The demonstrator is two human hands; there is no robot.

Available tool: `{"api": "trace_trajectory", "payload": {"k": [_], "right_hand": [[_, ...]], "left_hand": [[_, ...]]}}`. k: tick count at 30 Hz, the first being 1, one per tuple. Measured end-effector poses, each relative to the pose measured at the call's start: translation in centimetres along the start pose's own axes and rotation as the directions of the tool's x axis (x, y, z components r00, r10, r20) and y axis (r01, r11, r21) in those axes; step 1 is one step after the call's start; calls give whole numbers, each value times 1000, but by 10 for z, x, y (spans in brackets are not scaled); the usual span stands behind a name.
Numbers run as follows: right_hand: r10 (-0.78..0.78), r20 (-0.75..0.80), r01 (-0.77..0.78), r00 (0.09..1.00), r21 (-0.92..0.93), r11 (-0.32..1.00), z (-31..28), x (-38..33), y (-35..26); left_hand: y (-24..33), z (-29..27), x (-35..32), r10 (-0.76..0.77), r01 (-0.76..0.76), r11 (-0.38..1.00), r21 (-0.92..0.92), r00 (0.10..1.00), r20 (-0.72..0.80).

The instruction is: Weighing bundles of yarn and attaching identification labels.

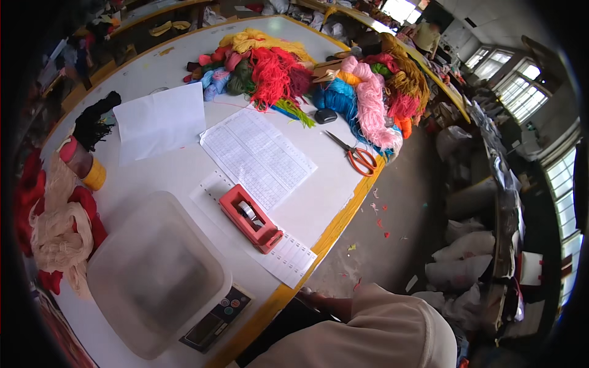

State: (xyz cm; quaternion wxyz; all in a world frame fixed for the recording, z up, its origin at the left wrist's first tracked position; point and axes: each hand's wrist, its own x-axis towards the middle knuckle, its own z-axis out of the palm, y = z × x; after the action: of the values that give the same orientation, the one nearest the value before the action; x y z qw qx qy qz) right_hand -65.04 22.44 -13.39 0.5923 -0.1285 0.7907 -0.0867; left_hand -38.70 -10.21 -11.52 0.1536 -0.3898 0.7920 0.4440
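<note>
At the lower edge my right arm, in a pale sleeve, bends back toward the table's yellow front edge. Only part of my right hand (314,300) shows there, dark and low beside the edge; its fingers are hidden, so I cannot tell what it holds. My left hand is out of view. Nearest the right hand are a sheet of printed labels (291,256) and a red tape dispenser (250,218) standing on it. To the left, a translucent plastic tub (156,270) sits on a digital scale (216,319).
Ruled paper (261,156) and a blank white sheet (161,121) lie mid-table. Orange-handled scissors (356,154) rest near the right edge. Colourful yarn hanks (270,73) pile at the back, beige yarn (61,236) at left. White sacks (463,260) stand right; a person (426,38) is far off.
</note>
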Motion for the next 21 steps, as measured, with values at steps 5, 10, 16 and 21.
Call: {"api": "trace_trajectory", "payload": {"k": [5, 10, 16, 21], "right_hand": [[-96, -13, 94, 995, -86, 992, 9, 42, 30], [-216, -85, 191, 973, -233, 954, 7, 50, 70], [-743, -352, 690, 570, -286, 665, -25, 3, 63], [-583, -435, 588, 686, -141, 797, -13, -96, 1]], "left_hand": [[-61, 43, -1, -194, 192, 977, -97, 981, -18], [-132, 99, -85, -428, 418, 854, -309, 903, 38], [-172, 158, -169, -498, 343, 570, -746, 867, 19], [-125, 121, -208, -226, 243, 970, 5, 909, -351]]}}
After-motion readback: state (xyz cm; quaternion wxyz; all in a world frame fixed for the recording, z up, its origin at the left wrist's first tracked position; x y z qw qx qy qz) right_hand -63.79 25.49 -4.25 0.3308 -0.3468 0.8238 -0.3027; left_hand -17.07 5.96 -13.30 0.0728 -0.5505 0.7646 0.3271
